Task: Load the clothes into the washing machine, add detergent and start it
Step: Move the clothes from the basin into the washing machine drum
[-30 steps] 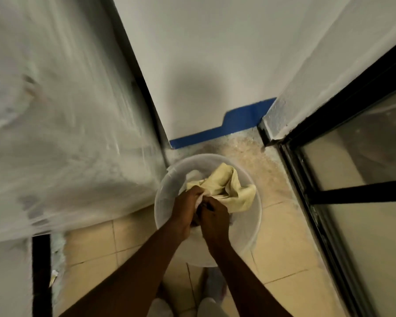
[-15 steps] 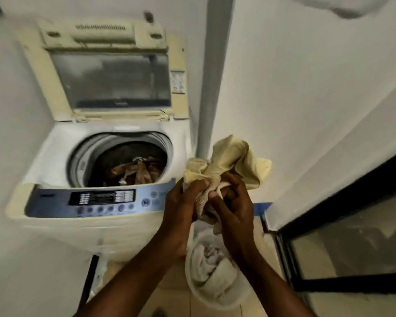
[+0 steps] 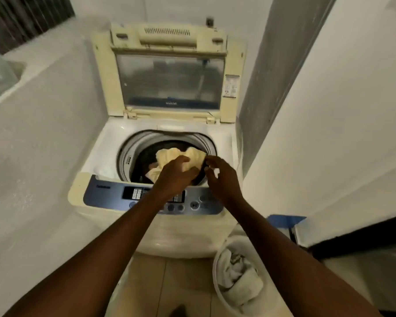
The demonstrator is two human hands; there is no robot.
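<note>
A cream top-loading washing machine (image 3: 94, 165) stands ahead with its lid (image 3: 169, 81) raised and its drum mouth showing. A pale yellow cloth (image 3: 181, 157) hangs over the drum opening, and darker clothes lie below it. My left hand (image 3: 174, 177) grips the yellow cloth from above the drum's front edge. Beside it, my right hand (image 3: 222, 177) hovers with fingers spread, just off the cloth's right side. The blue control panel (image 3: 105, 193) runs under both wrists. No detergent is in view.
A white round basket (image 3: 217, 277) with several pale clothes sits on the tiled floor at the lower right of the machine. White walls close in on both sides. A dark-framed glass door (image 3: 361, 243) is at the right.
Both hands lifted the yellow cloth out of the basket and carried it left over the drum. My right hand has let go of it and spread its fingers.
</note>
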